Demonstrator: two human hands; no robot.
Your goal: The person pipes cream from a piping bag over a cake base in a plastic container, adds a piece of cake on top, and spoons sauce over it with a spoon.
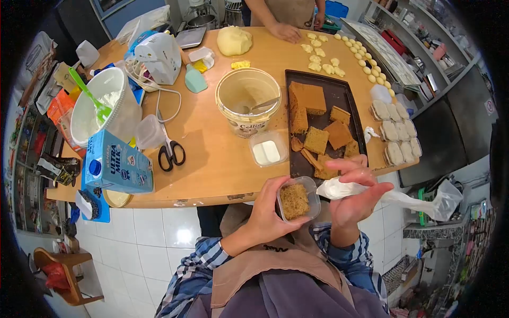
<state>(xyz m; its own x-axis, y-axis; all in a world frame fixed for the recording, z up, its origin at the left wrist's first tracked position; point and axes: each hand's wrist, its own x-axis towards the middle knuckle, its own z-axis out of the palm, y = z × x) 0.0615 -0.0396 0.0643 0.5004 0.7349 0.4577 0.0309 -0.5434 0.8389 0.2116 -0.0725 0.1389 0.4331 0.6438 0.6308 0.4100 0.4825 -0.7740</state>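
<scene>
My left hand [263,212] is closed around a small clear plastic tub [314,200], tilted toward me. A brown piece of sponge cake [295,201] lies inside it. Right beside the tub, my right hand [358,204] grips a piping bag [339,189] filled with something white, its tip pointing at the tub's rim and its loose plastic end trailing off to the right. Beyond my hands is a dark baking tray [300,167] holding cut sponge cake [308,99] in blocks and smaller pieces. Another clear tub [256,162] with white contents stands to the left of the tray.
On the table stand a large open bucket [238,123] with a spoon, scissors [171,153], a milk carton [119,164], a white bowl [87,116] and a hand mixer [159,57]. Filled tubs [395,130] line the right edge. Across the table, a co-worker's hand [286,32] rests near dough pieces [316,52].
</scene>
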